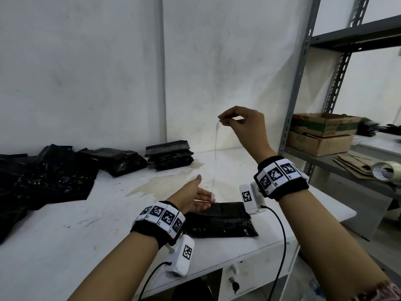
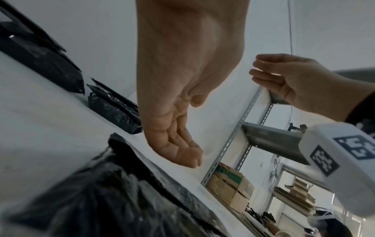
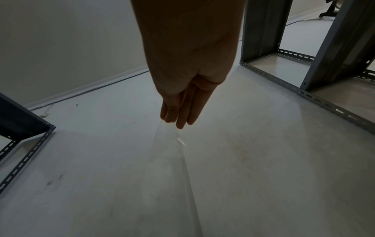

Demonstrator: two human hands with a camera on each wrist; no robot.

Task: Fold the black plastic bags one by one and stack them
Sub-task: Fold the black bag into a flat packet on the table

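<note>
A folded black bag (image 1: 219, 222) lies on the white table (image 1: 65, 224) near its front edge. My left hand (image 1: 201, 196) hovers over the bag's far end, palm turned sideways and fingers straight, holding nothing. High above it, my right hand (image 1: 223, 119) pinches the top of a thin clear strip (image 1: 216, 153) that hangs down to the left fingers. The wrist views show the left hand (image 2: 182, 144) over the black bag (image 2: 121, 200) and the right hand (image 3: 178, 115) with the clear strip (image 3: 172, 160). A stack of folded bags (image 1: 170, 155) stands by the wall.
A heap of unfolded black bags (image 1: 50, 177) covers the table's left side, with another folded bundle (image 1: 117, 159) behind it. A grey metal shelf (image 1: 297, 94) stands close on the right, holding cardboard boxes (image 1: 321, 131) and a tape roll (image 1: 385, 170). A brownish stain (image 1: 165, 181) marks the tabletop.
</note>
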